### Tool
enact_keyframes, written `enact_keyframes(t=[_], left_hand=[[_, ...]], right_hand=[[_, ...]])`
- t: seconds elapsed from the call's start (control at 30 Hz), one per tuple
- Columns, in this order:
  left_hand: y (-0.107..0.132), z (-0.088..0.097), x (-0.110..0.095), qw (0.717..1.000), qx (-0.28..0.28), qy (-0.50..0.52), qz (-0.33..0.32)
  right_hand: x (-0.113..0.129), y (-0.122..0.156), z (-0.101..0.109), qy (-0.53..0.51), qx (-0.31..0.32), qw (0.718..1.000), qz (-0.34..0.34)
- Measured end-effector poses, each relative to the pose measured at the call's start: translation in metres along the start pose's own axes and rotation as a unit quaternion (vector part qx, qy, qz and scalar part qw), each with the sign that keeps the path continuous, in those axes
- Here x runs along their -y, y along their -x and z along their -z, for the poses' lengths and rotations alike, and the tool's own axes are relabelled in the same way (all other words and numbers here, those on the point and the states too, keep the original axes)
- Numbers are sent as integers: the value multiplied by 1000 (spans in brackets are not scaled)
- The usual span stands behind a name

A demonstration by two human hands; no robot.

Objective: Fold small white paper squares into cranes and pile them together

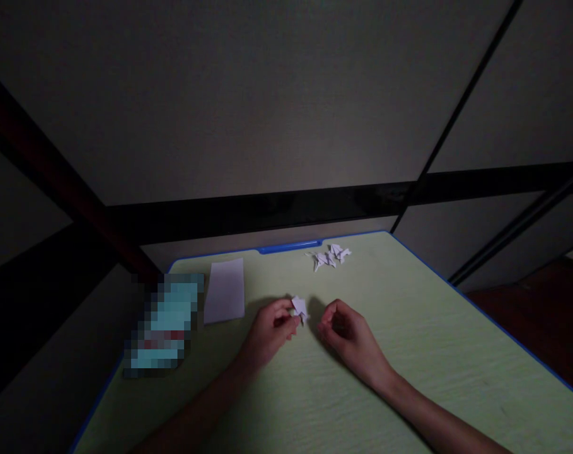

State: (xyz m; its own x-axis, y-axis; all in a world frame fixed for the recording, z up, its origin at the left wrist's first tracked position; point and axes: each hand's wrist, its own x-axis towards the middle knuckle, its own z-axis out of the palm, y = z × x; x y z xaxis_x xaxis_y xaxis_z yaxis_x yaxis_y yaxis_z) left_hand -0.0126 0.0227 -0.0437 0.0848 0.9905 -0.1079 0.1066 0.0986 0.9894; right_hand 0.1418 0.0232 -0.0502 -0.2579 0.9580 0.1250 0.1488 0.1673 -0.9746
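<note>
My left hand (272, 328) is closed, pinching a small folded piece of white paper (299, 307) between thumb and fingers just above the table. The paper has angular folds and a pointed lower end. A short gap to its right, my right hand (347, 334) has its fingers curled in toward the thumb, and I see nothing held in it. Farther back on the table lie small white folded paper figures (324, 259) with thin pointed limbs, close together and partly overlapping.
A stack of white paper (224, 290) lies on the left of the pale green table (432, 353), next to a blurred-out turquoise item (166, 325). Along the far edge runs a blue pen groove (290, 246). Behind the table stands a panelled cabinet front (267, 101).
</note>
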Motion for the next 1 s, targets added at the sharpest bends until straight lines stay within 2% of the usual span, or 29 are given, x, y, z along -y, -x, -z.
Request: enact_keyframes(t=[0.07,0.13,0.23,0.3,0.37,0.43,0.53,0.63,0.73,0.83,0.9,1.0], left_hand=[[-4,3,5,997,-58,-41,-19],[-8,8,10,991,-93,-80,-44],[-10,16,14,977,-139,-143,-74],[-8,16,14,961,-155,-197,-119],[-5,13,12,937,-135,-269,-178],[-2,9,10,903,-87,-356,-225],[1,4,8,854,-28,-463,-233],[2,5,4,833,15,-500,-234],[2,8,1,832,58,-491,-254],[5,10,0,846,95,-451,-269],[5,11,2,874,73,-404,-259],[2,14,8,919,-15,-315,-235]], right_hand=[[2,2,3,78,15,997,15],[4,3,6,148,36,988,37],[7,4,9,226,49,970,75],[8,3,9,257,51,960,97],[9,3,8,276,61,953,113],[9,3,7,286,75,947,123],[10,3,6,286,91,944,134],[10,4,6,284,100,943,143],[9,5,6,302,105,936,147],[9,5,9,357,112,912,166],[10,3,11,412,110,887,178],[10,-1,15,489,92,850,173]])
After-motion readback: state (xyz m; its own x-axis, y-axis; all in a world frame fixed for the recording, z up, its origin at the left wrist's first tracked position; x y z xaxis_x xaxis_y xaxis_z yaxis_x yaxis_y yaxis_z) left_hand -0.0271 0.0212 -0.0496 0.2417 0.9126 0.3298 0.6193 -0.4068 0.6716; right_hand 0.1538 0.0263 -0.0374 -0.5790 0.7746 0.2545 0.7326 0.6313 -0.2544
